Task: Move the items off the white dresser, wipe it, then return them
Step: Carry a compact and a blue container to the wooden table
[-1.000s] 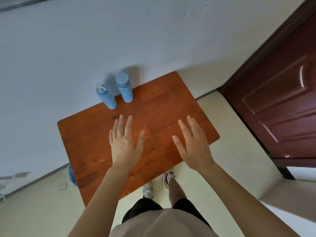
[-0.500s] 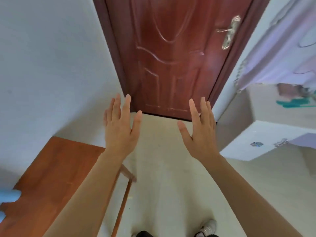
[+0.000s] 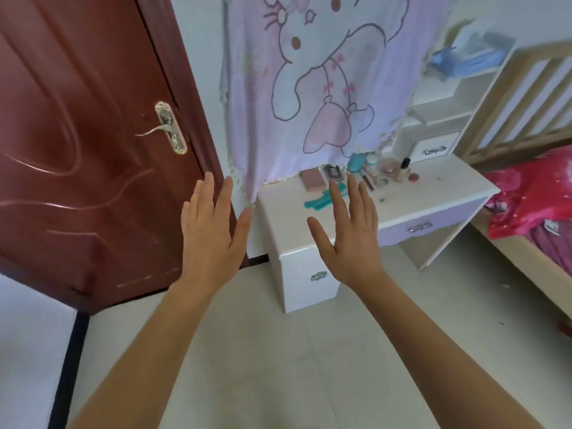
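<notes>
The white dresser [image 3: 433, 193] with lilac drawer fronts stands ahead, right of centre. On its top lie a pink box [image 3: 312, 179], a teal comb [image 3: 318, 203], a teal bottle [image 3: 356, 161], a dark-capped bottle [image 3: 404, 168] and several small cosmetics. My left hand [image 3: 213, 239] is held out flat and empty in front of the door edge. My right hand [image 3: 349, 233] is also spread and empty, raised in the air short of the dresser's front left corner, hiding part of the comb.
A dark red door [image 3: 86, 144] with a metal handle fills the left. A lilac cartoon cloth [image 3: 312, 75] hangs over the dresser's back. A bed with a red cover [image 3: 532, 199] and wooden frame lies at the right. Pale tiled floor stretches between me and the dresser.
The view has swung right, from the wooden table with two blue bottles, past the door, to the white dresser. Both hands stayed spread and empty in front of me.
</notes>
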